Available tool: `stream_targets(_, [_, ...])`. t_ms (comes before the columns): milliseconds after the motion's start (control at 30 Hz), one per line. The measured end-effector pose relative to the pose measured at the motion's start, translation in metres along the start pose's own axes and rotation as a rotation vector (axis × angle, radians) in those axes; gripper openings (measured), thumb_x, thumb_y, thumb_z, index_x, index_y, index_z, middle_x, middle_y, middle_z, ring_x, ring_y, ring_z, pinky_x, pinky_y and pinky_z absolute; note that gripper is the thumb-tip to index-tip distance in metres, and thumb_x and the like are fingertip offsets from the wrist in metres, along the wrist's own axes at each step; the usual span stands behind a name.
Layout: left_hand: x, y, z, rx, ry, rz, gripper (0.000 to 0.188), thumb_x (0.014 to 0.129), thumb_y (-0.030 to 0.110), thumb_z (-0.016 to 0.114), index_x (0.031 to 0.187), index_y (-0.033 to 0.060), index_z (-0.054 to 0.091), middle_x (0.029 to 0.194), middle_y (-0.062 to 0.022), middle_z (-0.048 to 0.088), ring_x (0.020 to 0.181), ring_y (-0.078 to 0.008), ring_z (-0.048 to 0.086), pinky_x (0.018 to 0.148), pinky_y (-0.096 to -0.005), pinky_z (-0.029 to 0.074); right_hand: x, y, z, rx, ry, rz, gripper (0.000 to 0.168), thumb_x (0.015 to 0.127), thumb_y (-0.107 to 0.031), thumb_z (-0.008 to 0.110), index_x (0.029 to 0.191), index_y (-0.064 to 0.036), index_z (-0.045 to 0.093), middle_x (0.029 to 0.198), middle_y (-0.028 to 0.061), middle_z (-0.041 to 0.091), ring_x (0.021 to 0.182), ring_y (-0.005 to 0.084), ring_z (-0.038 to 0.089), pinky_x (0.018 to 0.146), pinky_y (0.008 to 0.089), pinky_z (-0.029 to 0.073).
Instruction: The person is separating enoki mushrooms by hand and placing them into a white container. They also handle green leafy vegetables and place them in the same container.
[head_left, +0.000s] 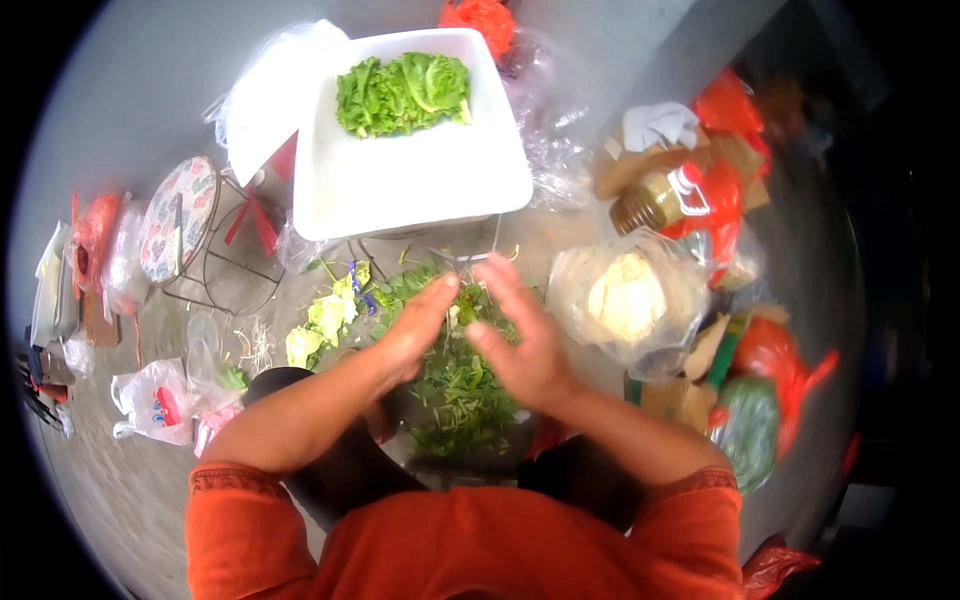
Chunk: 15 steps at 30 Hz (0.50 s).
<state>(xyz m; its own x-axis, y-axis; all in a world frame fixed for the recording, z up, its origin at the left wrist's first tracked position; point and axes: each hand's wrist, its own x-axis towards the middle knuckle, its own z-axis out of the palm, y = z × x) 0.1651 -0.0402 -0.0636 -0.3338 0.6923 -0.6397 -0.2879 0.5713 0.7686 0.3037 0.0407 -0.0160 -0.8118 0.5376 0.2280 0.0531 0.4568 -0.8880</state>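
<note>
My left hand (420, 324) hangs above the floor with its thumb side up; its other fingers are mostly hidden, and I see nothing held in it. Facing it across a gap, my right hand (525, 341) has its fingers spread and is empty. Beneath both lies a loose heap of green leaves and cut stems (465, 397) on the concrete floor. Farther out, a white plastic tub (412, 184) carries a bunch of leafy green lettuce (405, 94) at its far end. Pale yellow-green leaves (322, 319) lie left of my left hand, near a blue strip (362, 289).
A clear bag around a pale vegetable (626, 296) stands at right. Behind it are an oil bottle with a red cap (656, 199) and red bags (724, 202). A patterned round stool (180, 221) bearing a knife (178, 234) and a white plastic bag (154, 401) are at left.
</note>
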Motion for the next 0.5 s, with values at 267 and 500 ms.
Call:
stream_targets(267, [-0.05, 0.039, 0.03, -0.696, -0.177, 0.201, 0.069, 0.089, 0.062, 0.026, 0.141, 0.0188, 0.024, 0.146, -0.0062, 0.024, 0.136, -0.025, 0.016, 0.107, -0.0533, 0.01, -0.006, 0.13, -0.044, -0.53, -0.318, 0.349, 0.045, 0.083, -0.025, 0.06, 0.122, -0.003, 0.051, 0.115, 0.0136, 0.059, 0.101, 0.0275, 0.059, 0.084, 0.0357, 0.047])
stream_targets(500, [-0.016, -0.012, 0.04, 0.625, -0.212, 0.884, 0.06, 0.093, 0.051, 0.029, 0.13, 0.0055, 0.043, 0.137, -0.0142, 0.039, 0.127, -0.0297, 0.035, 0.106, -0.0427, 0.026, -0.034, 0.058, 0.012, 1.308, -0.282, 0.481, 0.025, 0.088, -0.022, 0.057, 0.106, -0.006, 0.055, 0.114, 0.0098, 0.055, 0.104, 0.0219, 0.056, 0.088, 0.0381, 0.048])
